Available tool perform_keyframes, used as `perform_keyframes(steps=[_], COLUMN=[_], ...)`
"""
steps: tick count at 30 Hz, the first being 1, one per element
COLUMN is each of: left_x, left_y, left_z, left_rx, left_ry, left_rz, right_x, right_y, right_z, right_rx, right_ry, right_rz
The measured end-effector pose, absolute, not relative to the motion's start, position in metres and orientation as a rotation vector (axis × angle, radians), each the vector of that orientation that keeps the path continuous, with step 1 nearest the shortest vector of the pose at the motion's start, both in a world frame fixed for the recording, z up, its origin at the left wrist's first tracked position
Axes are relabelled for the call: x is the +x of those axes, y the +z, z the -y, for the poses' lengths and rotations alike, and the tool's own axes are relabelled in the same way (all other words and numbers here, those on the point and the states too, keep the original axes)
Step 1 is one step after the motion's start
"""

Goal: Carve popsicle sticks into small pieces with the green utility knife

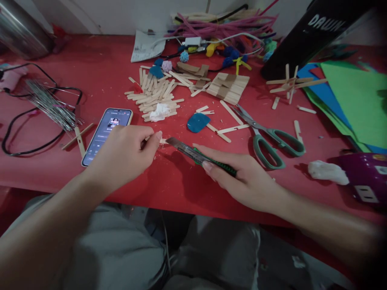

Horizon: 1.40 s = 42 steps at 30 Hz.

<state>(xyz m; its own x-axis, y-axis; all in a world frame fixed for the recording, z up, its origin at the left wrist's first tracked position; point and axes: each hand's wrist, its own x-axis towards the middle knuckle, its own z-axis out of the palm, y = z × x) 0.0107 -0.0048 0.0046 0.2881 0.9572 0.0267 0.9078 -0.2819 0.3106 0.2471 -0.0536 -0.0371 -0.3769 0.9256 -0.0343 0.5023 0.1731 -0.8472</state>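
Observation:
Near the table's front edge, my left hand point(130, 147) is closed in a pinch on a wooden popsicle stick point(163, 141), of which only a short end shows past the thumb. My right hand point(242, 173) grips a green utility knife point(202, 156) with its blade out, pointing left. The blade tip is at the stick's exposed end; whether it touches cannot be made out. Small wood shavings lie on the red table under the blade. A blue oval piece point(198, 122) and several cut sticks point(232, 129) lie just beyond the knife.
Popsicle sticks point(157, 94) are heaped beyond my left hand. A phone point(105, 133) lies beside my left wrist. Green-handled scissors point(269, 139) lie beyond my right hand. Metal wires point(53, 104), coloured sheets point(356, 96), a purple power socket point(365, 177) and a black bottle point(308, 40) stand around.

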Motion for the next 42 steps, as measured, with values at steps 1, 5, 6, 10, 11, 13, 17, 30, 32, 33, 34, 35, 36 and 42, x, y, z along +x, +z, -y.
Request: perform_keyframes(steps=[1, 5, 6, 10, 11, 13, 17, 30, 32, 33, 34, 35, 36, 42], left_x=[0.011, 0.011, 0.011, 0.010, 0.010, 0.010, 0.008, -0.010, -0.011, -0.011, -0.011, -0.011, -0.010, -0.007], left_y=[0.005, 0.005, 0.005, 0.004, 0.004, 0.004, 0.004, 0.003, 0.004, 0.004, 0.005, 0.006, 0.007, 0.009], left_z=[0.005, 0.004, 0.004, 0.005, 0.005, 0.005, 0.004, 0.000, 0.000, 0.000, 0.000, 0.000, 0.000, 0.001], left_rx=[2.319, 2.307, 2.309, 2.325, 2.330, 2.335, 2.334, 2.623, 2.616, 2.597, 2.566, 2.527, 2.485, 2.346], left_ry=[0.298, 0.278, 0.280, 0.292, 0.295, 0.297, 0.276, 0.291, 0.323, 0.319, 0.306, 0.287, 0.267, 0.228], left_rz=[-1.722, -1.733, -1.731, -1.709, -1.707, -1.715, -1.729, -1.539, -1.505, -1.500, -1.507, -1.523, -1.541, -1.585], right_x=[0.247, 0.246, 0.246, 0.247, 0.247, 0.248, 0.248, 0.249, 0.249, 0.249, 0.248, 0.248, 0.248, 0.248], right_y=[-0.037, -0.038, -0.038, -0.038, -0.038, -0.038, -0.039, -0.038, -0.037, -0.037, -0.037, -0.037, -0.037, -0.037], right_z=[0.053, 0.052, 0.052, 0.053, 0.053, 0.053, 0.052, 0.052, 0.052, 0.052, 0.052, 0.052, 0.052, 0.053], right_rx=[-1.349, -1.336, -1.330, -1.340, -1.339, -1.329, -1.327, -1.366, -1.365, -1.361, -1.354, -1.343, -1.329, -1.308], right_ry=[1.111, 1.119, 1.124, 1.097, 1.080, 1.086, 1.124, 1.055, 1.039, 1.031, 1.026, 1.025, 1.028, 1.026], right_rz=[1.951, 1.960, 1.965, 1.951, 1.943, 1.958, 1.942, 1.968, 1.984, 1.994, 2.005, 2.017, 2.029, 2.035])
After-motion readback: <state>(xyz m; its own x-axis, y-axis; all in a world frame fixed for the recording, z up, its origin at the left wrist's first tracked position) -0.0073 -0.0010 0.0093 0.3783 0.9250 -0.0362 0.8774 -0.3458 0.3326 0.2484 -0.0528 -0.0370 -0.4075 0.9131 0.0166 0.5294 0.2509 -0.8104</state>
